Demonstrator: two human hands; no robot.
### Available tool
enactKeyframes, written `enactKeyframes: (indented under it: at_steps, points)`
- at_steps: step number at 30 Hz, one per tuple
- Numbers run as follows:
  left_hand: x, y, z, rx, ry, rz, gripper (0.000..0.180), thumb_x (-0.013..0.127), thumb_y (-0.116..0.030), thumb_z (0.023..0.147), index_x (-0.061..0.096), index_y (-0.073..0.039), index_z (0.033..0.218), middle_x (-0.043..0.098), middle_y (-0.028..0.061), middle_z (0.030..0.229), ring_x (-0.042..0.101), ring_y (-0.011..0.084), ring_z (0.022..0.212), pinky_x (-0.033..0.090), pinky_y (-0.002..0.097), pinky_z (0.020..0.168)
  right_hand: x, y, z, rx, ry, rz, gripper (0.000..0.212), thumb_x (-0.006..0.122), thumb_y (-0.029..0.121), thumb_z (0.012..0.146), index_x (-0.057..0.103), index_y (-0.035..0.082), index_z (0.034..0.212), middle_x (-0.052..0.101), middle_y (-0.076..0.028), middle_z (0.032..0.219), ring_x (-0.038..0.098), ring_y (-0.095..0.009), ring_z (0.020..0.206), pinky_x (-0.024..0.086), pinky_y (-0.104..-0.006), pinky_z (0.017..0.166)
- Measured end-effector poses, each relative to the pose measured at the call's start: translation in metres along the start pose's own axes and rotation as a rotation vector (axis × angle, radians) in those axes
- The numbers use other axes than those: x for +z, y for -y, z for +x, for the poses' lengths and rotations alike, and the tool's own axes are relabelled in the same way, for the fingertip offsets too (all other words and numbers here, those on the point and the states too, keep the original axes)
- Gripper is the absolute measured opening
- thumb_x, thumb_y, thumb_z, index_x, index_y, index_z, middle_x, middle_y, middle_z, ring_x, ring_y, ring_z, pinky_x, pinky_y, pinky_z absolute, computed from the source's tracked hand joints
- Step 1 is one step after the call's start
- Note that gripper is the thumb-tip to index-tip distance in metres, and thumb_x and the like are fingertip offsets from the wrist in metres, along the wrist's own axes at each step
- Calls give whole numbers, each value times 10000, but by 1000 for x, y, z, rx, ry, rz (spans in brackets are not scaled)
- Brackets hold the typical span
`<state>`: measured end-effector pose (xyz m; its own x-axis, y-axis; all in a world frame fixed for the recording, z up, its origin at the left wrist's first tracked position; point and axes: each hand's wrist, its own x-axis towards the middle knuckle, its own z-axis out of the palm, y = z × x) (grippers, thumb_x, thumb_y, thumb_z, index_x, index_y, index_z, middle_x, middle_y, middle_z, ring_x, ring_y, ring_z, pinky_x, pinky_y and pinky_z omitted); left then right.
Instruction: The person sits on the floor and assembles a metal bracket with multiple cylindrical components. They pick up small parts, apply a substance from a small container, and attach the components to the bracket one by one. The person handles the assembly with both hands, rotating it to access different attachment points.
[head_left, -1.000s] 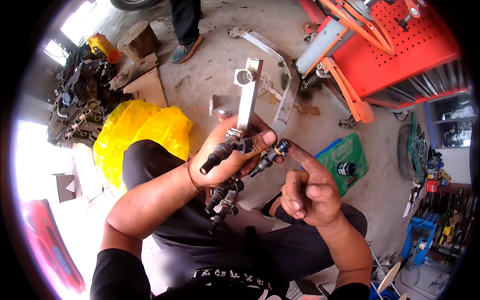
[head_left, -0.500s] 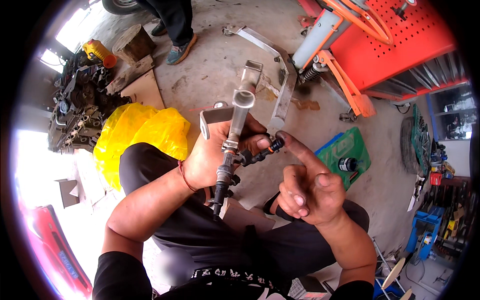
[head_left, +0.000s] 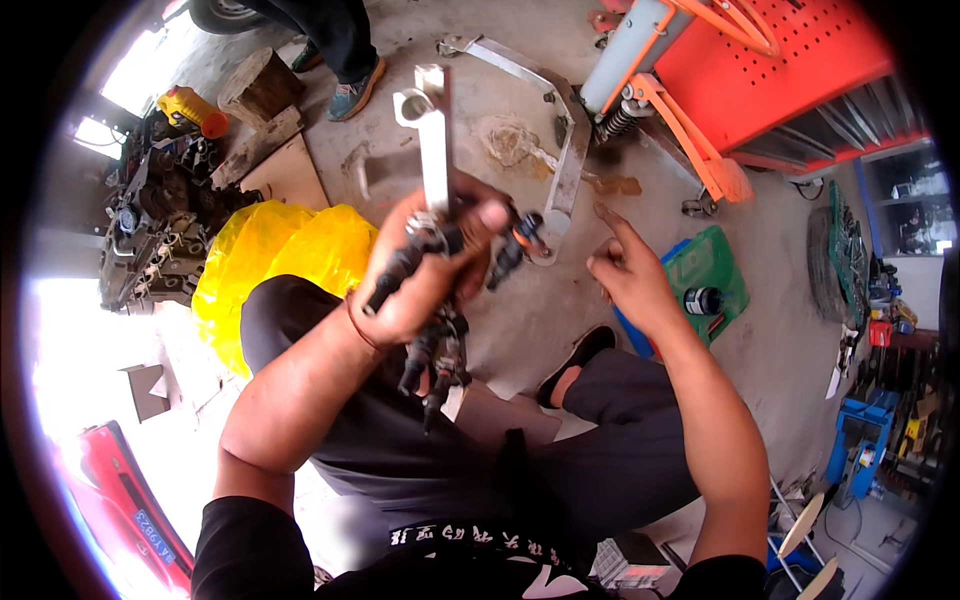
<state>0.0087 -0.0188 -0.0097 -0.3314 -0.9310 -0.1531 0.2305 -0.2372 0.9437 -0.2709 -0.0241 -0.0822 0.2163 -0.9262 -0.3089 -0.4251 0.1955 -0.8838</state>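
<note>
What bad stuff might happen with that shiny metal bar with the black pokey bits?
Only the left hand holds the metal bar, so if it slips, the bar might drop onto the dark trousers or the hard floor.

The black piece with the orange ring sticks out, and the right hand is nearby, so it might get bumped.

The other black pieces hang below the hand, so they might knock together.

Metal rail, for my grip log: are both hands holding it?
No, only the left hand grips the metal rail, while the right hand is apart from it.
</note>
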Motion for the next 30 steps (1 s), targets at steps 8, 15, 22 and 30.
enactKeyframes:
  at_steps: [8, 15, 22, 30]
  points:
    - [-17, -3, 7, -6, -152, 43, 343, 601, -318, 1002, 550, 16, 1058, 725, 101, 899, 443, 42, 473, 376, 203, 429, 65, -192, 66, 344, -319, -247, 810, 611, 122, 849, 227, 126, 1562, 679, -162, 885, 678, -223, 692, 536, -363, 600]
    - [-28, 9, 1, -65, -242, 72, 351, 625, -341, 984, 549, -6, 1055, 725, 92, 884, 450, 40, 475, 373, 197, 426, 88, -238, 68, 745, -418, 156, 774, 582, 147, 872, 246, 188, 1567, 693, -203, 984, 697, -265, 704, 555, -404, 618]
    - [-19, 9, 7, -105, -299, 74, 338, 641, -339, 975, 579, -14, 1044, 730, 105, 868, 422, 33, 451, 354, 193, 414, 47, -333, -10, 609, 236, -1122, 572, 476, 158, 940, 403, 181, 1507, 633, -177, 1284, 638, -327, 1137, 517, -473, 918]
    - [-10, 23, 10, -63, -267, 71, 343, 650, -332, 967, 570, -11, 1056, 731, 81, 851, 431, 26, 452, 362, 187, 416, 58, -326, -54, 493, 254, -1391, 485, 444, 143, 967, 501, 161, 1448, 653, -153, 1072, 694, -307, 922, 563, -467, 767]
